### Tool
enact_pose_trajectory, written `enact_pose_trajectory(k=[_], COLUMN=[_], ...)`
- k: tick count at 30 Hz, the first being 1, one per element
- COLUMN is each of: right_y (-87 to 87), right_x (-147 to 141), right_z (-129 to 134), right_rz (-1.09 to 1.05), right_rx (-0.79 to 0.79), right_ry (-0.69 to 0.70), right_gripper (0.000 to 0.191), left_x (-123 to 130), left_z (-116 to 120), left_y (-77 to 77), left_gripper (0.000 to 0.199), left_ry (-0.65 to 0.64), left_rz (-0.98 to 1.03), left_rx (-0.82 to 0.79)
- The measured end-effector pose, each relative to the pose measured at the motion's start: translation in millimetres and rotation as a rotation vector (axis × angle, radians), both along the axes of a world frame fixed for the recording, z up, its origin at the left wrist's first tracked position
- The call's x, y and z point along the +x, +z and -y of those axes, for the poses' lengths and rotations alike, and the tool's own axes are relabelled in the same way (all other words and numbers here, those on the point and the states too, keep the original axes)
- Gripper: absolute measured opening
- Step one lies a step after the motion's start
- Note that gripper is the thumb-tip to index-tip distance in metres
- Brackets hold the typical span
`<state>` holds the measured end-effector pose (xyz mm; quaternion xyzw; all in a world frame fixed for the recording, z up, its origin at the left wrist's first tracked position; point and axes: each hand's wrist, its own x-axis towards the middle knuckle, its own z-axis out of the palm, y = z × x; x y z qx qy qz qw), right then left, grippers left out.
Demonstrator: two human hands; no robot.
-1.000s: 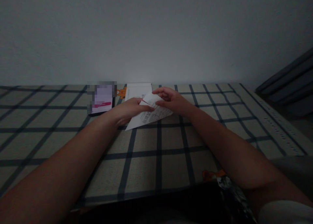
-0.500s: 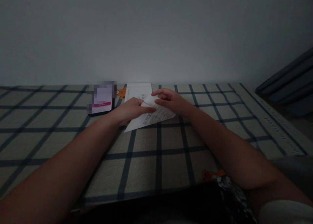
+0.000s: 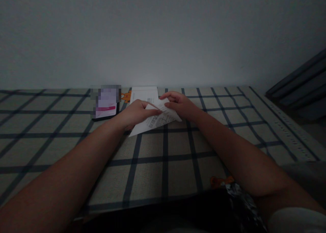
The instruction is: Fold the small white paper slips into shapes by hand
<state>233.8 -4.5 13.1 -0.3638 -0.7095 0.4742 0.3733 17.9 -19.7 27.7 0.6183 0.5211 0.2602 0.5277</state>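
Observation:
A white printed sheet of paper [image 3: 150, 119], partly folded, is held between my two hands above the checked cloth. My left hand [image 3: 139, 114] grips its left part, thumb on top pointing right. At the sheet's upper right, my right hand [image 3: 178, 104] pinches the paper between thumb and curled fingers. Behind them a white pad or stack of paper [image 3: 144, 92] lies on the cloth, its front part covered by my left hand and the sheet.
A phone [image 3: 106, 104] with a lit screen lies to the left of the pad. The checked cloth [image 3: 150, 168] covers the table, which meets a plain wall at the back. Dark folded fabric [image 3: 303, 87] hangs at the right. Something dark and shiny [image 3: 241, 199] is at the front edge.
The held sheet has shifted a little and its folded upper part lies differently. My right hand has moved slightly, and my left thumb is a touch higher.

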Motion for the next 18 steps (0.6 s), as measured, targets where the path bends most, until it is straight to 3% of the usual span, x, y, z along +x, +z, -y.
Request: enact_pose_trajectory(k=[6,10,18], right_y=[-3.3,-4.1,-11.3], right_x=[4,7,2], right_z=[-9,-12,-10], right_rz=[-0.047,-0.087,-0.104], right_rx=[-0.036,-0.06,0.021], right_ry=[-0.094,-0.087,0.103], right_gripper=[0.021,0.02,0.076], left_x=[-1,-1,1], left_z=[-1,-2,-6], left_y=[1.3,1.4,1.6], left_gripper=[0.019,0.023,0.021], left_ry=[0.039,0.077,0.176], left_rz=[0.03,0.033,0.04], left_rx=[-0.016,-0.014,0.01])
